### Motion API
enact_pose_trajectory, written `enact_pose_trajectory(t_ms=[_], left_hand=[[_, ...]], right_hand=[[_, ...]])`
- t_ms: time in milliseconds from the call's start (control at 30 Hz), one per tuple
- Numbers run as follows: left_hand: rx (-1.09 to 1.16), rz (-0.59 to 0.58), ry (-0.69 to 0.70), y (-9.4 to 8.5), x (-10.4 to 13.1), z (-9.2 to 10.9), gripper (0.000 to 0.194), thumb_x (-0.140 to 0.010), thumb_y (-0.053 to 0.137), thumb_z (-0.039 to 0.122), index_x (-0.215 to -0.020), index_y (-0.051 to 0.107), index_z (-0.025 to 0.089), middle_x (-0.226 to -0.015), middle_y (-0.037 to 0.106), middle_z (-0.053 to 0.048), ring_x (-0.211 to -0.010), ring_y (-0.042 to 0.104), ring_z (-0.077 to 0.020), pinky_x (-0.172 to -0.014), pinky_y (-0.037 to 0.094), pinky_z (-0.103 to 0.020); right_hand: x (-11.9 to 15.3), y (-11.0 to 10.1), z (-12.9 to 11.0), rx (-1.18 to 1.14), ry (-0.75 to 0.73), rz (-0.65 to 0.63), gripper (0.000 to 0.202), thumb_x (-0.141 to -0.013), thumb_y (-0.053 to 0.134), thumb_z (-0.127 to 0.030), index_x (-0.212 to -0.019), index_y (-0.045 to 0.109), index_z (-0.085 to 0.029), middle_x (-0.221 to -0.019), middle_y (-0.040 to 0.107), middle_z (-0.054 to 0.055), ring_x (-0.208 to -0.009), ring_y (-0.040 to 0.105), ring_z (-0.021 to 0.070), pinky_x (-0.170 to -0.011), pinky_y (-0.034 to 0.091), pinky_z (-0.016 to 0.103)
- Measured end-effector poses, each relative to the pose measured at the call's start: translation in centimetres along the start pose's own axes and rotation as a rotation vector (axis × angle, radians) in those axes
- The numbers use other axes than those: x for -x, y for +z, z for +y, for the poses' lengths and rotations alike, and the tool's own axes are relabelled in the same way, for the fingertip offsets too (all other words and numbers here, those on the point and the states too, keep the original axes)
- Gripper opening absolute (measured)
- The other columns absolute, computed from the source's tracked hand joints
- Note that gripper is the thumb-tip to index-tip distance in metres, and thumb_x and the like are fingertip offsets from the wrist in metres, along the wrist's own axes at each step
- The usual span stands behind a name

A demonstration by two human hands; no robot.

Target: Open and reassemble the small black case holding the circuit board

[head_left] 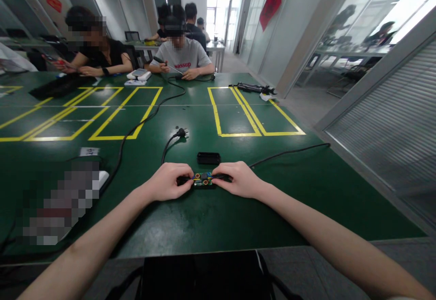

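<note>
Left hand (172, 181) pinching narrow on a dark lead (185, 180), right hand (240, 180) pinching a black cable (289, 151) opposite, and there, right between their fingertips, sits the small circuit board (203, 179)! Just beyond both hands, a black casing piece (208, 158) lies on the green table (170, 227); past the left hand, a plug (181, 133); farther out, a person in grey (189, 57), seated.

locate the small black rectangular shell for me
In the head view, the small black shell lies near the centre on the green tabletop, just beyond the green circuit board and right of the black plug.
</note>
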State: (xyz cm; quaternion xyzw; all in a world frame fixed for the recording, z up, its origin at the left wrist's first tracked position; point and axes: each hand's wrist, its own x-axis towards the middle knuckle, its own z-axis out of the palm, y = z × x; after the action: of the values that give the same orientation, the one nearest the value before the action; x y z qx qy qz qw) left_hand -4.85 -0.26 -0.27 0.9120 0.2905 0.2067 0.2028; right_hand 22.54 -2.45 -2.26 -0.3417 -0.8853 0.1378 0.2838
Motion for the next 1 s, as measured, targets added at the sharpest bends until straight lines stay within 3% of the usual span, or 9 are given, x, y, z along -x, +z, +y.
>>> enact_pose_trajectory(t_ms=[233,333,500,733,900,1000], left_hand=[[0.017,0.023,0.021,-0.6,-0.1,-0.1,0.014,-0.086,0.058,0.020,-0.082,0.071,0.016,-0.074,0.064,-0.002,-0.068,0.059,-0.0144,-0.063,0.044,-0.024],[0.043,0.038,0.019,-0.7,-0.2,-0.2,0.014,-0.085,0.059,0.020,-0.079,0.071,0.016,-0.070,0.062,-0.002,-0.069,0.058,-0.0149,-0.065,0.044,-0.025],[0.133,0.000,-0.109,-0.6,-0.4,-0.3,0.013,-0.086,0.062,0.024,-0.086,0.072,0.016,-0.070,0.063,0.001,-0.063,0.057,-0.0114,-0.060,0.044,-0.022],[0.146,0.019,-0.153,-0.5,-0.6,-0.6,0.018,-0.090,0.062,0.030,-0.086,0.073,0.017,-0.073,0.067,0.000,-0.062,0.056,-0.0116,-0.059,0.042,-0.022],[0.070,0.046,-0.119,-0.1,-0.6,-0.7,0.019,-0.092,0.060,0.025,-0.078,0.070,0.017,-0.076,0.065,-0.002,-0.071,0.058,-0.0148,-0.065,0.043,-0.025],[0.051,0.062,-0.118,0.1,-0.6,-0.6,0.018,-0.091,0.059,0.022,-0.076,0.067,0.017,-0.074,0.061,-0.001,-0.070,0.056,-0.0146,-0.065,0.042,-0.025]], right_hand=[[0.0,0.1,-0.6,-0.010,-0.084,-0.015,0.010,-0.095,0.066,-0.021,-0.097,0.074,-0.017,-0.088,0.079,0.005,-0.072,0.073,0.0162,-0.065,0.050,0.025],[-0.1,0.3,-0.7,0.017,-0.040,0.003,0.010,-0.095,0.066,-0.023,-0.093,0.075,-0.018,-0.085,0.079,0.005,-0.071,0.073,0.0160,-0.065,0.050,0.025],[-0.2,0.1,-0.1,0.088,0.003,0.018,0.015,-0.096,0.065,-0.026,-0.100,0.078,-0.019,-0.091,0.078,0.006,-0.078,0.073,0.0184,-0.067,0.051,0.027],[-0.4,-0.2,1.0,-0.022,0.064,0.078,0.011,-0.096,0.065,-0.023,-0.095,0.076,-0.021,-0.088,0.077,0.006,-0.082,0.072,0.0195,-0.075,0.055,0.031],[-0.5,-0.5,0.9,-0.048,0.013,0.034,0.016,-0.098,0.062,-0.022,-0.085,0.070,-0.020,-0.089,0.072,0.005,-0.081,0.069,0.0180,-0.072,0.054,0.029],[-0.2,-0.7,0.7,0.020,-0.079,-0.012,0.009,-0.093,0.070,-0.028,-0.090,0.070,-0.020,-0.095,0.072,0.007,-0.088,0.070,0.0207,-0.077,0.055,0.031]])
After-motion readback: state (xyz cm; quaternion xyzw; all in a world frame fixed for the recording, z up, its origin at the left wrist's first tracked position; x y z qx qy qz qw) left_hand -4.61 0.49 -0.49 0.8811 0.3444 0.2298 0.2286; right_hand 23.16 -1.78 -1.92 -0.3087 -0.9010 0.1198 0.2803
